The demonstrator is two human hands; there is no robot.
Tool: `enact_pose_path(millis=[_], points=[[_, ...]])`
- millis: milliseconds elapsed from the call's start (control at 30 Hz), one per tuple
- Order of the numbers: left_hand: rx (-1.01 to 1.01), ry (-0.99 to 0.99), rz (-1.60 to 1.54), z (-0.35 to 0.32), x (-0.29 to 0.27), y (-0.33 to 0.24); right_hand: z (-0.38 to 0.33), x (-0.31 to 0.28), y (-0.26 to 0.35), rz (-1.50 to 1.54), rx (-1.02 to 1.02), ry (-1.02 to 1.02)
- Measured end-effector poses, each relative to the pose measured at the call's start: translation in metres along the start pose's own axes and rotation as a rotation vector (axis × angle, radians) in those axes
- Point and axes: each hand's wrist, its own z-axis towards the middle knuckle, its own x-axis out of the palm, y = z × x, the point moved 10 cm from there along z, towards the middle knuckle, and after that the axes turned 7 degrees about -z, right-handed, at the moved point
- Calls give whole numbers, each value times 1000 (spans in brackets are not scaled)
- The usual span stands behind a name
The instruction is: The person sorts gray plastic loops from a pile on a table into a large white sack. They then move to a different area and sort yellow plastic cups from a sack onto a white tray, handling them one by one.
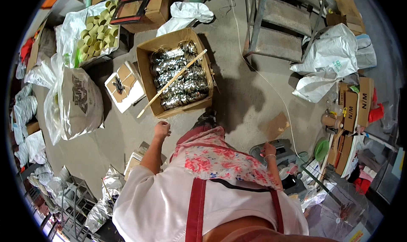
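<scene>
My left hand hangs over the floor with its fingers loosely curled, and nothing shows in it. It is nearest to the front left corner of an open cardboard box. Inside that box lie rows of shiny metal rings. A thin wooden stick rests slantwise across the top and juts out past the near left corner. My right hand, with a bracelet at the wrist, is down at my right side, its fingers curled and nothing seen in them. Behind it in the picture is a grey plastic object; touching cannot be told.
Left stand a full white plastic bag, a bin of yellow-green cups and a white carton. Metal steps rise at the far right. A white cable crosses the floor. White sacks and cardboard boxes line the right.
</scene>
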Motion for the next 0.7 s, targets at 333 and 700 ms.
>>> enact_pose_path(millis=[333,700], points=[[-45,-28,-353,21,76,-86,74,-29,175,-676,-417,60],[137,-181,-651,95,137,-264,251,-26,416,-1550,-943,79]])
